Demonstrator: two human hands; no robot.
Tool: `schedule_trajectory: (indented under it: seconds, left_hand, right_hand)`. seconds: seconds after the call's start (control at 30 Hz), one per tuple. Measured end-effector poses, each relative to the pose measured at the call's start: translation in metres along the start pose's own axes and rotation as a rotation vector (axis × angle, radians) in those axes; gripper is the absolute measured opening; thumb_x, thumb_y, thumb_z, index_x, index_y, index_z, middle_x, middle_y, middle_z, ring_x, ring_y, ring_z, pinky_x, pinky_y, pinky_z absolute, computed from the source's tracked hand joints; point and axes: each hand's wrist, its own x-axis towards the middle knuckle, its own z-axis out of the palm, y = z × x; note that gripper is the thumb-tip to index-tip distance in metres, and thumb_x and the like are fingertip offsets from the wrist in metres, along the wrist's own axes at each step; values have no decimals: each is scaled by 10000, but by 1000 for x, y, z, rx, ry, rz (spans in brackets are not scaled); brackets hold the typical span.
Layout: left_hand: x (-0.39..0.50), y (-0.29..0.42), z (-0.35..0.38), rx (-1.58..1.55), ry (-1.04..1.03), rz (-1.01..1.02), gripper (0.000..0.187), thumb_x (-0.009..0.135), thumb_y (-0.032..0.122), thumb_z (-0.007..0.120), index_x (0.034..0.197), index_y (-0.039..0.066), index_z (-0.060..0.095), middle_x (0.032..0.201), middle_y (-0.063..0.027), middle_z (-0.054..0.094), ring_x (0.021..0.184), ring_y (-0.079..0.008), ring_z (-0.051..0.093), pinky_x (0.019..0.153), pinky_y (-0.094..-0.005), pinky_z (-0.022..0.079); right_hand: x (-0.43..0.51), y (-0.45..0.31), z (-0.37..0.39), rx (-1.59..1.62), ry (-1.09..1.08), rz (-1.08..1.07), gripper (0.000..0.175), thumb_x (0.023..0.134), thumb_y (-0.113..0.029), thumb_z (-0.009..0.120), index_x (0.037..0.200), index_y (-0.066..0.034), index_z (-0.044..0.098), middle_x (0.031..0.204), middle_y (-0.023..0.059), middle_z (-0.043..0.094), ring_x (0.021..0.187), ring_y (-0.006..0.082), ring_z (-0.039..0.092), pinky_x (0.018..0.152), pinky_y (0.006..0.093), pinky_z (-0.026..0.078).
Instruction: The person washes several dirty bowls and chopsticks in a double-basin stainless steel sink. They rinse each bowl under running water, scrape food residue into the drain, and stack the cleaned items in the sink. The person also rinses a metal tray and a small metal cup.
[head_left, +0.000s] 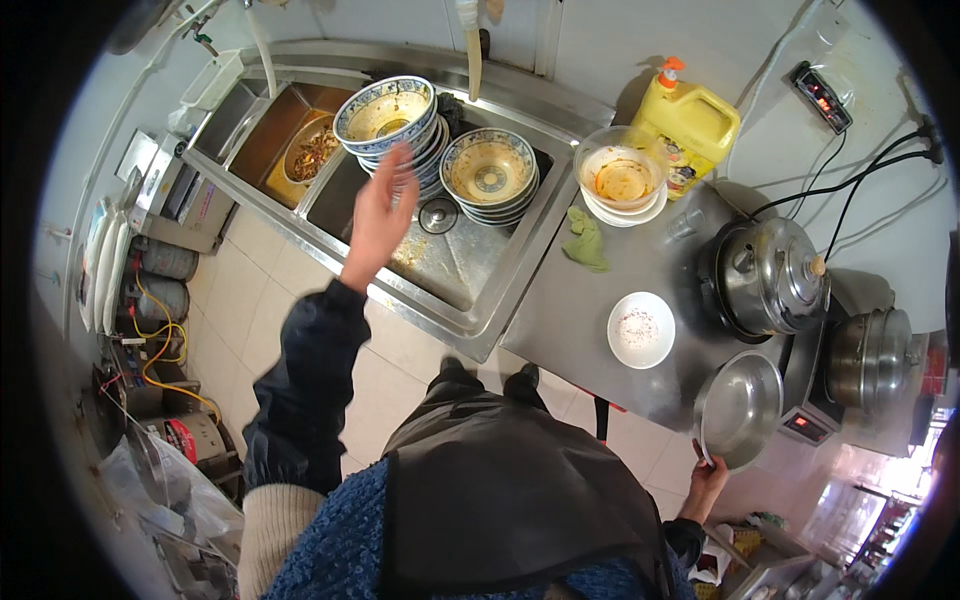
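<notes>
My left hand (382, 214) hangs over the sink, its fingers slightly blurred and nothing seen in them, just below a stack of soiled blue-and-white bowls (386, 116). To the right of that stack, a second stack of patterned bowls (489, 169) stands in the same basin. At the right, my right hand (705, 480) grips the rim of a round stainless steel basin (742, 409), held at the edge of the steel table. A white bowl (641, 330) with small reddish bits inside sits on the table, left of the steel basin.
A green cloth (586, 240), stacked bowls with a plastic one on top (621, 172) and a yellow pump jug (686, 127) stand by the wall. A lidded steel pot (780, 277) is at the right. The left sink compartment (255, 154) holds a strainer of food scraps (311, 154).
</notes>
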Motion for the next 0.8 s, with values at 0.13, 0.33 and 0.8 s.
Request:
schedule_trajectory:
  seconds: [0.13, 0.33, 0.8]
  left_hand:
    - [134, 28, -8, 245, 128, 360, 365, 881, 101, 560, 1230, 21, 488, 1092, -125, 602, 960, -207, 585, 803, -289, 467]
    - [263, 64, 28, -222, -184, 515, 323, 977, 245, 369, 1099, 10, 554, 932, -122, 588, 874, -179, 552, 754, -268, 423]
    - [273, 67, 55, 45, 46, 1018, 367, 896, 166, 447, 576, -2, 514, 595, -182, 536, 606, -343, 539, 622, -432, 419]
  right_hand:
    - [-52, 10, 43, -22, 237, -34, 114, 725, 54, 534, 689, -53, 524, 658, 27, 539, 512, 148, 515, 422, 249, 465]
    - [-118, 76, 137, 23, 222, -143, 81, 743, 26, 560, 703, -40, 535, 675, 49, 581, 525, 161, 557, 422, 253, 438]
    - [-183, 239, 327, 51, 121, 177, 120, 717, 12, 586, 825, -24, 546, 702, 55, 564, 575, 175, 533, 481, 266, 418]
